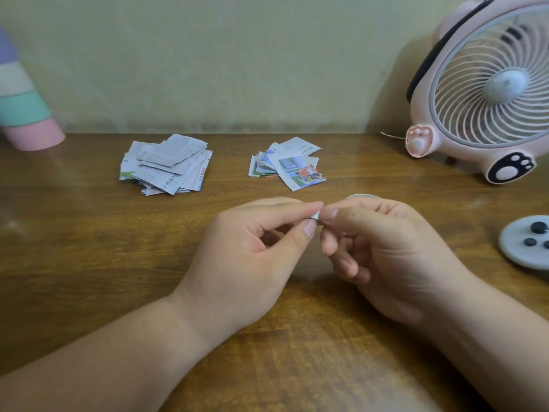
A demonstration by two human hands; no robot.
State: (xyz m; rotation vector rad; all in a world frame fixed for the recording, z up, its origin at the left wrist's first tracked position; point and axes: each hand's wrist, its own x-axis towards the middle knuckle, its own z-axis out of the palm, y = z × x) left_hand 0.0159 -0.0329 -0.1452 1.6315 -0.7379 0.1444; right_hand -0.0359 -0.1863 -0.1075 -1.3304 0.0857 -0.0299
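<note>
Pinching a tiny paper scrap (316, 216) over the desk (89, 239)

So both hands were up just above the middle of the desk, meeting fingertip to fingertip. The left hand (246, 257) had thumb and forefinger closed on the tiny paper scrap from one side, with the other fingers curled under. The right hand (386, 257) pinched the same bit from the other side, its remaining fingers bent loosely toward the palm. Only a pale corner showed between the fingertips, so I couldn't tell how it was folded.

Further back on the desk sat two heaps of cut paper, well apart from each other: a text-heavy pile (166, 165) on the left and a colourful pile (286, 165) on the right, topped by a printed picture. A pink fan (487, 93) with paw prints stood far right by the wall. Near the right hand, a grey dish (514, 254) held a few dark beads (538, 227). A pastel striped cup (23, 108) stood at the far left. A pale round rim (362, 196) peeked out just behind the right hand, and I couldn't tell what it was.
</note>
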